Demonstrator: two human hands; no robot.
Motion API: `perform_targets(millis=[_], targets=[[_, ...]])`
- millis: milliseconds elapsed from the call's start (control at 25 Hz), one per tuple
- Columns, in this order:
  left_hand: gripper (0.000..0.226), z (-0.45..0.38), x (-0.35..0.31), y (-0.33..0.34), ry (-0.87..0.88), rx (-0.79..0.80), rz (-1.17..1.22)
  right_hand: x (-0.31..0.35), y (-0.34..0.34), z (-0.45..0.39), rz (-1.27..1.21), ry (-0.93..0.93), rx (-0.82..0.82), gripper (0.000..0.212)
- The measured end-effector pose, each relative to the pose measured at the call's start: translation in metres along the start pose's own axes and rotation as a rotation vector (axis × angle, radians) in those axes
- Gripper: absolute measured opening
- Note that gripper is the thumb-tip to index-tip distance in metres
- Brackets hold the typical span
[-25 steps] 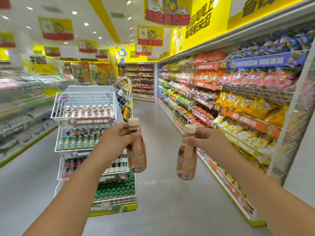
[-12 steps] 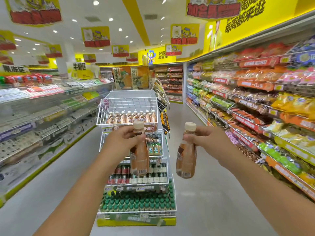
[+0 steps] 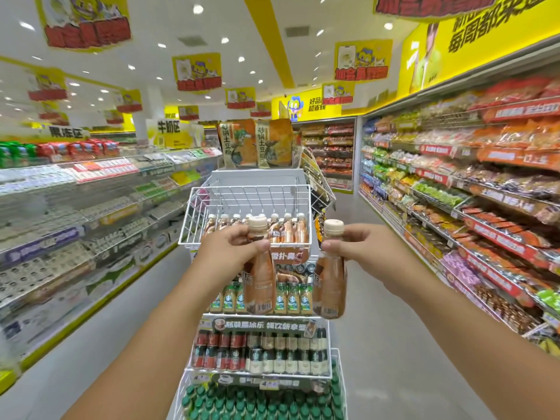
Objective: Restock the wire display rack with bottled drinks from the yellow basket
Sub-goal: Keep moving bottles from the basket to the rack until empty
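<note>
Two brown bottles, left hand (image 3: pixel 233 250) and right hand (image 3: pixel 360 250) gripping necks; lift over top basket (image 3: pixel 194 219), lower upright.

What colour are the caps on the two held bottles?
Beige caps, clearest in the head view.

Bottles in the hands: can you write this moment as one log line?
left hand: holds brown bottle | right hand: holds second bottle | wire rack: ahead
</note>
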State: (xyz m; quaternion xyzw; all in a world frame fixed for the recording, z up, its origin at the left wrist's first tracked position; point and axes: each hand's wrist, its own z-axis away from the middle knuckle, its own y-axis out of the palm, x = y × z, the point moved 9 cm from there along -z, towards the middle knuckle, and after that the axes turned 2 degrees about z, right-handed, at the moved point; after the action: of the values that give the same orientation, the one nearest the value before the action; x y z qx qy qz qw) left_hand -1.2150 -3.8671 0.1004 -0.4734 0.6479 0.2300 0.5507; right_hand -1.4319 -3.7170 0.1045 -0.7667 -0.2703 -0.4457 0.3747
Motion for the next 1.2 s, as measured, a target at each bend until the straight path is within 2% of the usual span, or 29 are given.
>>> perform_targets(millis=[280, 600, 800, 1000, 1200], targets=[[0.026, -0.162, 0.015, 0.02, 0.009, -0.005, 0.024, -0.031, 0.004, -0.161, 0.062, -0.028, 0.006, 0.018], [0.025, -0.309, 0.082, 0.026, -0.014, 0.07, 0.098, -0.082, 0.04, -0.292, 0.099, 0.025, -0.021, 0.013], [0.023, -0.384, 0.131, 0.028, -0.023, 0.141, 0.121, -0.115, 0.067, -0.359, 0.147, 0.081, -0.085, 0.014], [0.028, -0.442, 0.176, 0.047, -0.065, 0.215, 0.122, -0.149, 0.089, -0.407, 0.208, 0.166, -0.073, 0.007], [0.028, -0.477, 0.215, 0.075, -0.139, 0.256, 0.119, -0.192, 0.1, -0.443, 0.31, 0.273, -0.075, 0.025]])
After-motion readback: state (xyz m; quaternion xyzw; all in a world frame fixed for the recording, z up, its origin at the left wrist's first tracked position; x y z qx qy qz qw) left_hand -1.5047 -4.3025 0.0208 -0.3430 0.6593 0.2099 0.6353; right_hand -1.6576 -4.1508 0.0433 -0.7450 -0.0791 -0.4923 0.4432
